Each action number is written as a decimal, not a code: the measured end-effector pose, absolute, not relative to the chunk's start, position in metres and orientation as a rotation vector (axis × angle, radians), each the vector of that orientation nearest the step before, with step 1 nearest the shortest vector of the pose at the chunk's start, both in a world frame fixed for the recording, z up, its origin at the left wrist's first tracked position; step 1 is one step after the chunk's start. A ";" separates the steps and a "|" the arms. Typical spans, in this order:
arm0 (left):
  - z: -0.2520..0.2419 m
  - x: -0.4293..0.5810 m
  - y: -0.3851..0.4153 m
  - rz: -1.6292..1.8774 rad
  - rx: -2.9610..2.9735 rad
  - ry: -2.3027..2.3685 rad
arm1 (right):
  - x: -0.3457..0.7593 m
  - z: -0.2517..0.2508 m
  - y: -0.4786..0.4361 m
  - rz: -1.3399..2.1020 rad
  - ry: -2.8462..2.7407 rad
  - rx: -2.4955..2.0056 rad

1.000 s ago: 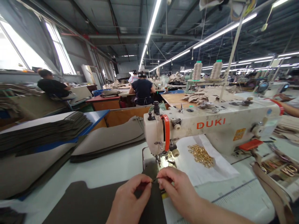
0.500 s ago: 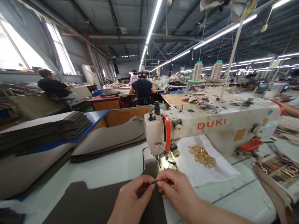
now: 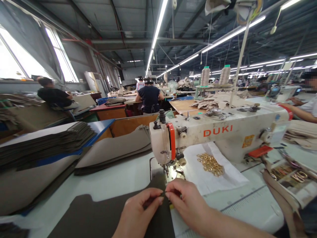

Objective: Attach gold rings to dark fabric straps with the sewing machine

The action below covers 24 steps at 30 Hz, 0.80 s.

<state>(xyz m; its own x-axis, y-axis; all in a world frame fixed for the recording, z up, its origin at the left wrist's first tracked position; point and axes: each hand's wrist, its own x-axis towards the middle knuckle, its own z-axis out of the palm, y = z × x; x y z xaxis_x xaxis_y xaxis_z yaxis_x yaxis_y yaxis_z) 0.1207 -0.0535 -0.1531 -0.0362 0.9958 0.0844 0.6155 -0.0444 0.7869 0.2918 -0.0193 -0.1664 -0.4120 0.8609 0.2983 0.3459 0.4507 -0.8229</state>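
In front of the sewing machine needle area, my left hand (image 3: 141, 208) and my right hand (image 3: 189, 203) meet fingertip to fingertip. Both pinch a small dark strip (image 3: 163, 193), mostly covered by the fingers. Beneath them a large dark grey panel (image 3: 99, 211) lies flat on the table, its far corner reaching the machine's lit needle plate (image 3: 174, 174). The white sewing machine (image 3: 223, 132) stands just beyond my hands. Small gold metal rings (image 3: 210, 163) are heaped on a white cloth (image 3: 232, 180) to the right of the needle.
Stacked grey panels (image 3: 114, 150) lie left of the machine, with a taller stack (image 3: 44, 142) farther left. A tray (image 3: 294, 188) of metal rings sits at the right edge. Thread cones (image 3: 205, 77) stand behind the machine. Other people work nearby, one person (image 3: 149, 96) ahead.
The view has shifted slightly, so the machine appears a little farther left. My hands stay together at nearly the same spot, and less of the dark strip shows between the fingertips.
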 end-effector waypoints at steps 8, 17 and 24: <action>-0.144 0.120 -0.063 0.801 1.680 1.638 | 0.295 -0.161 -0.030 1.117 -1.888 -1.088; -0.147 0.103 -0.037 0.979 2.145 1.710 | 0.285 -0.155 -0.011 1.353 -1.732 -1.227; -0.175 0.098 -0.048 1.006 2.484 1.660 | 0.270 -0.156 0.015 1.465 -1.813 -1.318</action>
<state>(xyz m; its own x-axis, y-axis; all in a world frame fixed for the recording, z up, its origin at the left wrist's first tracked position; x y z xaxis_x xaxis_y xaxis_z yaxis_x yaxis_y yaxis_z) 0.0976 -0.0480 -0.1749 0.2419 0.8264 0.5085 0.8332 -0.4455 0.3276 0.2698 0.0149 -0.1555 -0.4352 0.8761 -0.2076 0.3865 -0.0265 -0.9219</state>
